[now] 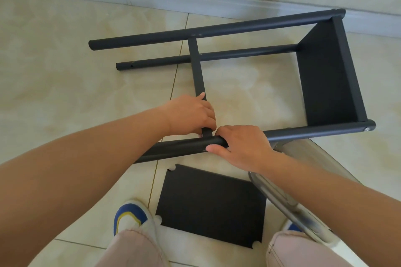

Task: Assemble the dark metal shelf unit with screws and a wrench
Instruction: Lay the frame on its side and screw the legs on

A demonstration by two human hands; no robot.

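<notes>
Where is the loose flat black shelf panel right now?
In the head view, the loose shelf panel lies flat on the tiled floor at bottom centre, between the person's shoes, just below the frame pole that the right hand grips.

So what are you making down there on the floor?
A person is putting together a dark metal shelf unit that lies on its side on the tiled floor. The left hand grips the thin crossbar, and the right hand grips the near tube leg right where the two meet. One shelf panel is already fixed at the far end. A loose shelf panel lies flat by the feet, not yet fitted. No wrench shows.
</notes>
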